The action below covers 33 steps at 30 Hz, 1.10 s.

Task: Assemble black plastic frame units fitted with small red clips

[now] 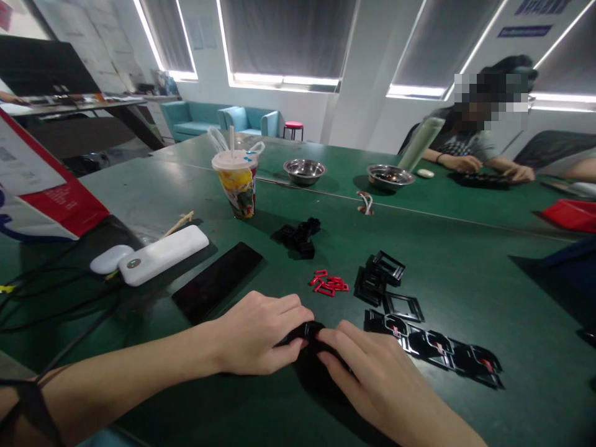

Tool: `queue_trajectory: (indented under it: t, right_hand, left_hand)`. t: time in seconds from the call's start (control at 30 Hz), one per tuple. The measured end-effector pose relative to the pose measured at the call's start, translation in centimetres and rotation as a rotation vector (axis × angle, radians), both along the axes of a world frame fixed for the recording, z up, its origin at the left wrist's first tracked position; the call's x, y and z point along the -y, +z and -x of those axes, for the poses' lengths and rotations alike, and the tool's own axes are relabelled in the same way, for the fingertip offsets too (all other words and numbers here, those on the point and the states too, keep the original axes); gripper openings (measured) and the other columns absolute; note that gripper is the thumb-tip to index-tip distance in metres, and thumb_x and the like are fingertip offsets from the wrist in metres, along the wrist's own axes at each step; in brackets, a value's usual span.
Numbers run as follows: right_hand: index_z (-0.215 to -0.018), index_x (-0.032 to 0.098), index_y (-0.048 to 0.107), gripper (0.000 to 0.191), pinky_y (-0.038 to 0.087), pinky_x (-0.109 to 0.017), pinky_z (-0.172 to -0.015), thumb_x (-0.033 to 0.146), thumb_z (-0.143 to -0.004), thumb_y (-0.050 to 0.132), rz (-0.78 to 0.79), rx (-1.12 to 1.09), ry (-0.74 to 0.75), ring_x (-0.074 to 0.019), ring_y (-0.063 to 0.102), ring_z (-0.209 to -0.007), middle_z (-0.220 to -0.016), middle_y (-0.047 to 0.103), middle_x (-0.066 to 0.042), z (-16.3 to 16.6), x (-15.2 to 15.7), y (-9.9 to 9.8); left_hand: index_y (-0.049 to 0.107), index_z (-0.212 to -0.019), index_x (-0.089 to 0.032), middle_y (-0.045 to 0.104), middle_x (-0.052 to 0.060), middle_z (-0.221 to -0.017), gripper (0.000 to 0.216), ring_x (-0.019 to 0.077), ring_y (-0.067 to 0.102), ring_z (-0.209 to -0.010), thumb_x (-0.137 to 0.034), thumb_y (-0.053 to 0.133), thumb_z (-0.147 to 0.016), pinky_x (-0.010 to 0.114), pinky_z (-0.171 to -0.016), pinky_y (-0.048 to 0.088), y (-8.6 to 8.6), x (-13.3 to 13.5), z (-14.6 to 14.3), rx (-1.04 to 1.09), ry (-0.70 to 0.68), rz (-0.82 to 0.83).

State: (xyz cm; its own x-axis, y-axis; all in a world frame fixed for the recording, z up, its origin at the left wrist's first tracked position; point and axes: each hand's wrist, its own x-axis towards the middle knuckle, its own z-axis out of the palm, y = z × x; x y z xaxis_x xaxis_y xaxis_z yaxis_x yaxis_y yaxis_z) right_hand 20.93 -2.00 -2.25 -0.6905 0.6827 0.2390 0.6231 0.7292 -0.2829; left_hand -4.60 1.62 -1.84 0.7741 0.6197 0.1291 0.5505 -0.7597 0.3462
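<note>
Both my hands meet over a small black plastic part (pixel 305 331) near the front of the green table (pixel 465 261). My left hand (pixel 258 332) curls its fingers round the part from the left. My right hand (pixel 377 375) presses on it from the right, fingers closed. Just beyond lie small red clips (pixel 328 284), a stack of black frames (pixel 379 276) and a row of assembled black pieces with red inserts (pixel 442 347). A heap of small black parts (pixel 298 236) sits further back.
A black phone (pixel 218 280), a white power bank (pixel 162 254) and a white case (pixel 110 258) with cables lie at left. A drink cup (pixel 237 180) and two steel bowls (pixel 304 171) (pixel 389 176) stand behind. Another person (pixel 470 143) works at the far right.
</note>
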Motion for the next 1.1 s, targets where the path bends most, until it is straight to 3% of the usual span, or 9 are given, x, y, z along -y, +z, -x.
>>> queue_trajectory:
  t: [0.23,0.4,0.53,0.67,0.93,1.1]
  right_hand:
    - [-0.129,0.021,0.058,0.021,0.049,-0.033,-0.063,0.025,-0.112,0.045,-0.108,0.041,0.007,-0.0205,0.072,-0.082,-0.108,0.071,-0.006,-0.4,0.5,1.0]
    - [-0.126,0.02,0.059,0.021,0.051,-0.034,-0.063,0.027,-0.113,0.044,-0.116,0.041,0.018,-0.022,0.073,-0.082,-0.109,0.073,-0.007,-0.3,0.8,1.0]
    - [-0.116,0.021,0.059,0.014,0.051,-0.034,-0.064,0.033,-0.11,0.055,-0.071,0.027,-0.02,-0.0226,0.073,-0.083,-0.104,0.073,-0.006,-0.2,0.9,1.4]
    - [-0.114,0.022,0.056,0.021,0.053,-0.035,-0.066,0.038,-0.103,0.066,-0.044,0.032,-0.013,-0.0243,0.073,-0.088,-0.107,0.073,-0.007,-0.9,0.8,2.0]
    - [-0.109,0.025,0.058,0.042,0.053,-0.037,-0.066,0.044,-0.086,0.088,-0.016,0.114,0.034,-0.0257,0.071,-0.082,-0.105,0.071,-0.004,-2.3,0.7,2.8]
    - [-0.108,0.024,0.061,0.049,0.053,-0.039,-0.066,0.043,-0.079,0.094,0.024,0.11,0.033,-0.0264,0.07,-0.082,-0.101,0.072,-0.003,-2.5,0.8,3.0]
  left_hand:
    - [0.06,-0.125,-0.021,0.07,0.004,-0.107,0.025,0.0198,0.071,-0.091,-0.027,0.057,-0.101,0.028,-0.068,0.053,0.1,-0.1,0.0,-0.001,0.0,-0.002]
    - [0.058,-0.132,-0.02,0.07,0.005,-0.111,0.035,0.0224,0.073,-0.096,-0.03,0.059,-0.099,0.031,-0.072,0.056,0.2,0.0,0.0,0.016,0.005,0.015]
    - [0.054,-0.141,-0.018,0.072,0.007,-0.118,0.045,0.0247,0.074,-0.101,-0.031,0.06,-0.098,0.034,-0.076,0.06,0.1,0.1,0.0,0.053,-0.003,0.005]
    - [0.053,-0.142,-0.017,0.072,0.008,-0.124,0.046,0.0268,0.074,-0.109,-0.034,0.062,-0.1,0.037,-0.081,0.062,0.0,0.0,0.1,0.11,-0.027,-0.012]
    - [0.056,-0.141,-0.023,0.068,0.009,-0.139,0.032,0.0229,0.077,-0.103,-0.034,0.051,-0.111,0.032,-0.075,0.061,-0.4,0.1,0.3,0.113,-0.12,-0.126]
    - [0.063,-0.13,-0.021,0.069,0.009,-0.14,0.025,0.0201,0.077,-0.1,-0.03,0.048,-0.113,0.03,-0.076,0.061,-0.5,0.1,0.6,0.154,-0.153,-0.176]
